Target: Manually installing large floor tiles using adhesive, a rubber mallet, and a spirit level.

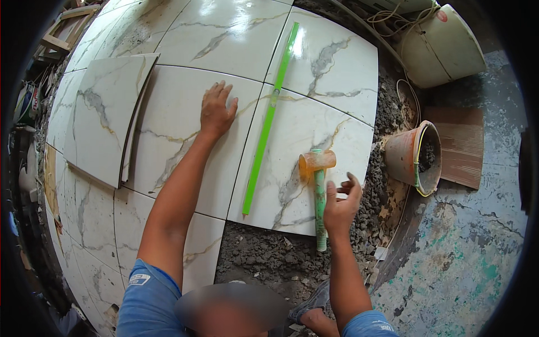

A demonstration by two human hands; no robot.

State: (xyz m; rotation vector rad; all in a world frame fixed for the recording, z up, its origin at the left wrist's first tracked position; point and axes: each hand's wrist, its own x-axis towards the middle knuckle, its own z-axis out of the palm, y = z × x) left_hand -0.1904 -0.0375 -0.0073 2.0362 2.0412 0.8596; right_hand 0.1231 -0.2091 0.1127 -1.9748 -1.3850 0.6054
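My left hand [218, 108] rests flat on a marble-patterned floor tile [185, 95], its fingers spread. Over the nearest tile [342, 135] on the right, my right hand [343, 205] is raised with fingers apart and slightly curled, nothing in it. Just left of that hand lies a rubber mallet [319, 196] with an amber head and a green handle, its handle end reaching past the tile edge. A long bright green spirit level [264, 146] lies lengthwise across two tiles, between my hands.
Loose tiles [104, 121] lie stacked at the left. Rough wet mortar [264, 253] borders the tiles in front and at the right. A dirty orange bucket [410, 151] is tipped beside a ribbed brown tile [457, 140]; a large cream container [441, 48] stands behind.
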